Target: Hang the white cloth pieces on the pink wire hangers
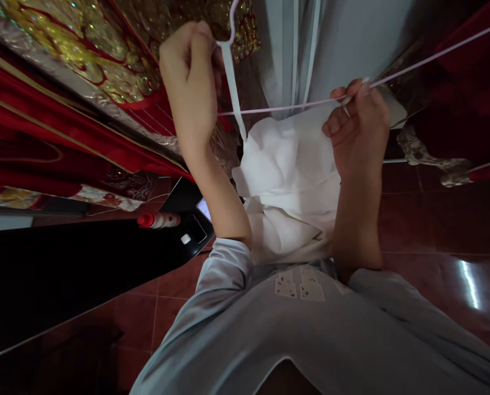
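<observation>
Up at the left, my left hand (193, 82) is closed around part of a thin lilac clothes hanger (233, 22), whose curved piece rises above the fingers. A narrow white strap (233, 88) runs down from this hand to a white garment (286, 164) hanging in front of me. My right hand (358, 123) pinches the lilac bar stretching across above the garment and off to the upper right. A bit of white shows between its fingers; I cannot tell whether that is a second strap. The left fingertips are hidden behind the hand.
Red and gold sequinned garments (117, 55) hang close on the left. Below them stands a black table (84, 263) with a red-capped bottle (158, 220), a dark phone (196, 229) and a small white case (186, 238). Dark red cloth (471, 71) hangs at right over the tiled floor (429, 225).
</observation>
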`<state>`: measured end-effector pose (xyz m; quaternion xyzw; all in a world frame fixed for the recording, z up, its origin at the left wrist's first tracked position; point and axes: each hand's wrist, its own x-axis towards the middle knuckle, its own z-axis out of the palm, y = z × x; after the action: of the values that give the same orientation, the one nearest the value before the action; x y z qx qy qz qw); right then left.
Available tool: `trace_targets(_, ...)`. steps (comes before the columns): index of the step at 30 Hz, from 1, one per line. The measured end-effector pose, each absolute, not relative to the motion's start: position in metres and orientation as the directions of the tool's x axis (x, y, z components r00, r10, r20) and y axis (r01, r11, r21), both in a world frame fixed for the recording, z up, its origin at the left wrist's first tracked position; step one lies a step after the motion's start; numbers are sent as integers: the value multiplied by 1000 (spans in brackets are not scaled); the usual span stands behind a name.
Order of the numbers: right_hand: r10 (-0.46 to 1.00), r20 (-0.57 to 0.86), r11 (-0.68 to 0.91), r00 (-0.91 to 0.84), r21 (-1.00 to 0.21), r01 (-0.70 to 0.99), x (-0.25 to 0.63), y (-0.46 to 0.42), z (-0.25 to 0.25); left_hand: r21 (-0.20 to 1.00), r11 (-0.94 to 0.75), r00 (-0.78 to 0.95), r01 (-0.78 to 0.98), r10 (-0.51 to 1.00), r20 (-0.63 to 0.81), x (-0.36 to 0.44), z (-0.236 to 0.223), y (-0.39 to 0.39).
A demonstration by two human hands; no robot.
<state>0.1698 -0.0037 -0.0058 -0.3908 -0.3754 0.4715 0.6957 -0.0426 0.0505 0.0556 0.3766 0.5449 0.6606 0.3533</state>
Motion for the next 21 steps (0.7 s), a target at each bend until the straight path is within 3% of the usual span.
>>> trace_targets(1,949,151,246,275,-903,-352,170,-4,-5,973,-227,-275,-35,938,209,-42,53,51)
trace_targets(3,950,150,243,272,-905,-350,169,-4,-4,915,-386,-141,-114,918,370,-40,43,47)
trace_targets(5,953,149,240,264,-901,-361,167,-4,-4,874,-402,-231,-272,909,347,-36,29,40)
trace_targets(8,958,148,234,245,-899,-370,163,-5,-4,827,-307,-279,-470,941,191,-23,8,24)
trace_targets(13,947,187,275,260,-891,-361,164,-3,-6,798,-357,-261,-486,930,258,8,2,0)
trace_targets(21,773,209,417,599,-879,-231,216,-2,-1,784,-478,-315,-395,873,373,20,6,0)
